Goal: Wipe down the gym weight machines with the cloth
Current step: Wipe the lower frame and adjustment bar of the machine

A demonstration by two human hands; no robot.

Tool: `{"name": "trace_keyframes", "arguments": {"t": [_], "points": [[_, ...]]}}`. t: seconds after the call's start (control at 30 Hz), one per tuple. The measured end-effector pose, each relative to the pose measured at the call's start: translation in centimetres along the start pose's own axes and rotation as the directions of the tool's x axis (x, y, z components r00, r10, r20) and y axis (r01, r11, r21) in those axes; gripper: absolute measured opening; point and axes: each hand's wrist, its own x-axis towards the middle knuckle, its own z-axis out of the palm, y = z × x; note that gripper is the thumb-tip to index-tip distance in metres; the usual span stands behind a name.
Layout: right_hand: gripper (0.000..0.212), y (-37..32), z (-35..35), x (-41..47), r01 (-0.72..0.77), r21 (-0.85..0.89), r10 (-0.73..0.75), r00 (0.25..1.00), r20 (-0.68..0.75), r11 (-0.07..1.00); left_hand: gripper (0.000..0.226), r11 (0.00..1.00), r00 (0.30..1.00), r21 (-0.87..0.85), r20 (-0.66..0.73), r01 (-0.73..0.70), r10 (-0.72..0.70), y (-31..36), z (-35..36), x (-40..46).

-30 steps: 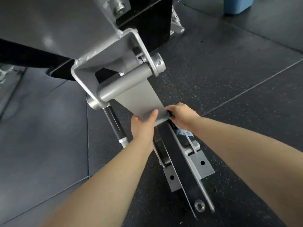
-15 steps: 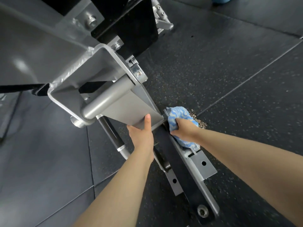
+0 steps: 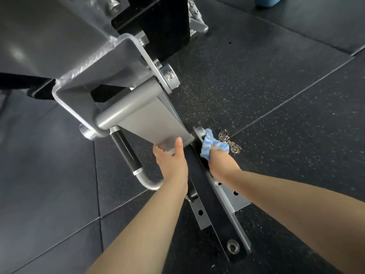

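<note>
Nearest, the base rail (image 3: 227,202) runs toward five o'clock, its wiping state impossible to judge. Above it, the left hand (image 3: 171,161) grips the lower edge of the grey pivot plate (image 3: 152,119), thumb on top. At three o'clock of it, the right hand (image 3: 221,161) clutches the blue cloth (image 3: 211,145), bunched beyond its fingers, against the bolt end (image 3: 200,132). The big frame (image 3: 59,46) beyond likely remains.
</note>
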Motion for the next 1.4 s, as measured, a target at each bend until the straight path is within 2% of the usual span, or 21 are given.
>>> {"name": "trace_keyframes", "arguments": {"t": [0.13,0.27,0.33,0.4,0.43,0.5,0.57,0.63,0.73,0.83,0.9,0.93,1.0,1.03,1.07,1.1,1.2,1.23,1.27,1.33,1.4], "points": [[0.025,0.4,-0.1,-2.1,0.012,-0.043,-0.013,1.000,-0.028,0.999,0.067,0.983,0.974,0.023,0.132,0.181,-0.183,-2.3,0.4,-1.1],[0.011,0.8,-0.1,-4.5,0.064,0.084,-0.062,0.998,-0.024,0.994,0.066,0.956,0.932,0.015,0.219,0.293,-0.290,-3.3,0.4,-0.3],[0.026,1.0,0.8,-5.8,0.196,0.217,-0.187,0.980,-0.062,0.956,0.065,0.955,0.923,0.014,0.250,0.297,-0.291,-3.5,0.3,-0.2],[0.037,0.9,1.3,-6.7,0.282,0.265,-0.259,0.958,-0.121,0.922,0.062,0.946,0.912,0.004,0.263,0.325,-0.315,-2.8,0.5,-0.6],[0.037,0.7,1.3,-7.0,0.306,0.246,-0.285,0.952,-0.115,0.920,0.056,0.937,0.904,-0.002,0.267,0.349,-0.336,-2.4,0.5,-0.8],[0.038,0.2,1.7,-7.8,0.320,0.199,-0.327,0.945,0.004,0.926,0.040,0.915,0.879,0.017,0.274,0.402,-0.391,-1.7,0.5,-1.2],[0.040,-0.5,1.7,-7.8,0.264,0.237,-0.300,0.945,0.131,0.935,0.040,0.902,0.864,0.024,0.279,0.431,-0.420,-1.0,0.2,-1.6],[0.043,-1.4,1.0,-6.1,0.149,0.367,-0.226,0.958,0.177,0.918,0.045,0.906,0.865,0.013,0.293,0.422,-0.407,-1.2,0.1,-1.4],[0.046,-1.8,0.0,-3.6,-0.063,0.579,-0.110,0.960,0.259,0.813,0.064,0.913,0.879,-0.030,0.284,0.408,-0.383,-1.2,-0.3,-1.3],[0.031,-0.2,0.0,-5.0,-0.035,0.546,-0.120,0.962,0.246,0.837,0.068,0.907,0.859,-0.029,0.335,0.420,-0.387,-1.1,-0.6,-1.5],[0.029,1.4,0.1,-7.5,-0.069,0.568,-0.085,0.967,0.240,0.820,0.068,0.910,0.851,-0.006,0.358,0.414,-0.385,-1.0,-0.6,-1.6],[0.030,2.3,0.5,-8.8,-0.111,0.633,-0.061,0.968,0.243,0.766,0.068,0.915,0.855,0.011,0.352,0.403,-0.381,-1.1,-0.5,-1.6],[0.026,3.9,0.8,-11.4,-0.273,0.822,-0.010,0.947,0.320,0.500,0.066,0.928,0.867,0.040,0.341,0.371,-0.362,-1.5,-0.3,-1.6],[0.026,4.4,0.6,-12.5,-0.336,0.858,-0.009,0.929,0.369,0.388,0.065,0.930,0.871,0.048,0.336,0.363,-0.358,-1.6,-0.2,-1.6],[0.027,5.1,0.5,-13.4,-0.357,0.868,-0.015,0.923,0.385,0.345,0.065,0.932,0.874,0.050,0.335,0.358,-0.353,-1.7,-0.1,-1.6],[0.027,5.6,0.2,-13.9,-0.340,0.888,-0.013,0.932,0.361,0.310,0.065,0.934,0.874,0.044,0.337,0.355,-0.349,-1.8,-0.1,-1.5],[0.026,5.8,-1.1,-13.1,-0.140,0.973,0.029,0.990,0.137,0.181,0.064,0.929,0.866,0.040,0.349,0.367,-0.357,-2.3,-0.1,-1.0],[0.029,5.3,-1.6,-12.1,-0.148,0.976,0.030,0.989,0.144,0.160,0.064,0.927,0.866,0.034,0.345,0.373,-0.361,-2.4,-0.1,-1.0],[0.032,4.8,-2.0,-10.6,-0.184,0.967,0.025,0.983,0.182,0.176,0.063,0.929,0.872,0.027,0.336,0.369,-0.356,-2.4,-0.1,-1.1],[0.033,4.2,-1.7,-7.6,-0.186,0.923,-0.061,0.974,0.219,0.337,0.062,0.935,0.884,0.015,0.321,0.353,-0.339,-2.4,-0.1,-1.4],[0.030,2.9,-1.1,-4.7,-0.256,0.847,-0.009,0.956,0.294,0.465,0.060,0.945,0.892,0.005,0.327,0.328,-0.311,-2.4,-0.1,-1.7]]}}
